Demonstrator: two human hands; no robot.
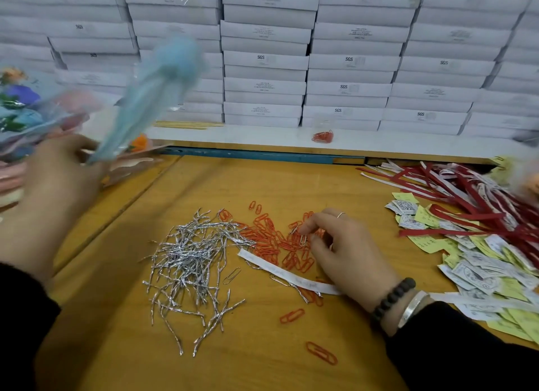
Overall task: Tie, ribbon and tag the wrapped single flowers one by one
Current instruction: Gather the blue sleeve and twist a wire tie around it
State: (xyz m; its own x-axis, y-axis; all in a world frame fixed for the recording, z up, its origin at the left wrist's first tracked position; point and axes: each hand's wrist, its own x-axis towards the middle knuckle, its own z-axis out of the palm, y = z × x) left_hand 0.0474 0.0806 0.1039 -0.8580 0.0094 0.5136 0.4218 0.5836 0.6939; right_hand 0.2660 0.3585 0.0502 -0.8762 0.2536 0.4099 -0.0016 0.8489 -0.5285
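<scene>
- Nearest the camera, on the yellow wooden tabletop (pixel 262 361), the right hand (pixel 347 256) is seen pinching a paper clip from the orange paper-clip heap (pixel 274 241), beside silver wire twist ties (pixel 192 256).
- Up-left, the blurred pale-blue wrapped single flower (pixel 154 96) is gripped at its stem by the left hand (pixel 55 180), long axis tilted up-right, well apart from the right hand.
- Beyond, stacked white cardboard boxes (pixel 350 63) are noted.
</scene>
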